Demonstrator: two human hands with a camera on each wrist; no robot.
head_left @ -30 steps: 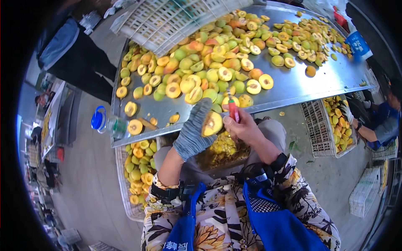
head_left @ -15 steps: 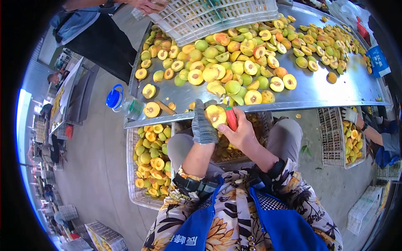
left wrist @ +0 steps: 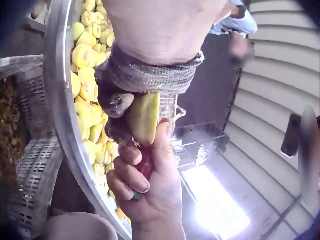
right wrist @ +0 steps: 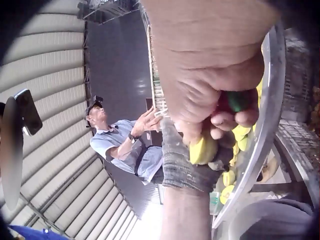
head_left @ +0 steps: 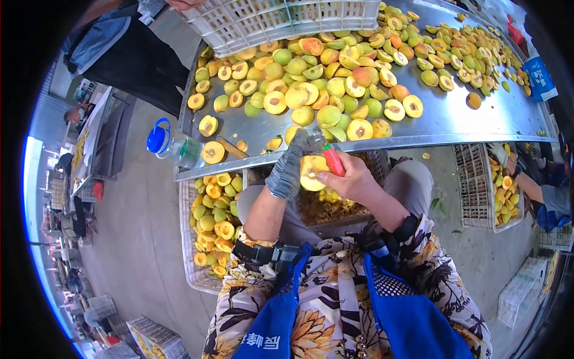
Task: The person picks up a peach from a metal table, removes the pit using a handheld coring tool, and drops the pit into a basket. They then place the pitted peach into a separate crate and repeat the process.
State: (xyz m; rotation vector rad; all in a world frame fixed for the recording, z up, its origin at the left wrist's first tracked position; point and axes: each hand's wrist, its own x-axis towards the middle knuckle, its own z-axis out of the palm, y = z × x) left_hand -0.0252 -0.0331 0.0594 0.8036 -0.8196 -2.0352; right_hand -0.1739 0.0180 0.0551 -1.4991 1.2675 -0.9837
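My left hand [head_left: 287, 172], in a grey knitted glove, grips a yellow peach half [head_left: 312, 178] with its cut face toward me. Bare, my right hand [head_left: 360, 180] closes round a red-handled tool [head_left: 334, 160] with a green collar and a metal tip. Its thumb lies against the peach half. Both hands are close together just off the near edge of the metal table [head_left: 430, 135]. In the left wrist view, the peach half [left wrist: 145, 117] sits between the gloved fingers and the bare thumb. The right wrist view shows the tool's green end [right wrist: 239, 101] within the curled right hand.
Many halved peaches [head_left: 296, 96] cover the table below a white crate [head_left: 281, 24]. A blue-capped bottle [head_left: 182, 149] and a wooden stick [head_left: 233, 148] are at the left. Crates of peach halves [head_left: 209, 224] stand beside my legs. Another person [right wrist: 122, 145] stands across the table.
The hands stay together on the peach half and tool while the half shifts slightly down and its cut face turns toward me. The head view has swung, so the table appears shifted right.
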